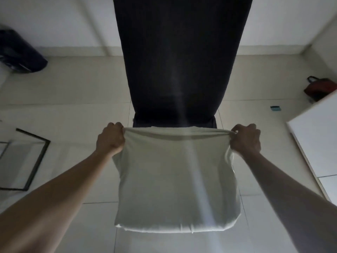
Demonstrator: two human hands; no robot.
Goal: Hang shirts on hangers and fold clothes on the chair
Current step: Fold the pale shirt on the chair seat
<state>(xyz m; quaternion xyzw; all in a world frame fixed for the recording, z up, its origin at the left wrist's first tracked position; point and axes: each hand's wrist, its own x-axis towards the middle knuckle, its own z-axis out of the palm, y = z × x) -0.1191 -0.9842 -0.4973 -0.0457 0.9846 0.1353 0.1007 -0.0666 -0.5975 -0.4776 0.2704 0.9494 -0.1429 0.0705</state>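
Note:
A pale white garment point(175, 179) hangs doubled over in front of me, stretched flat between both hands. My left hand point(111, 138) grips its upper left corner and my right hand point(245, 138) grips its upper right corner, fingers curled round the folded top edge. Behind the garment stands the dark chair point(182, 61), its tall backrest rising to the top of the view. The garment hides most of the chair's seat. No hanger is in view.
The floor is pale tile. A dark bag point(20, 52) lies at the far left by the wall. A black-framed pane point(27, 161) lies on the floor at left. A red bag point(321, 88) sits at the right, beside a white surface point(315, 143).

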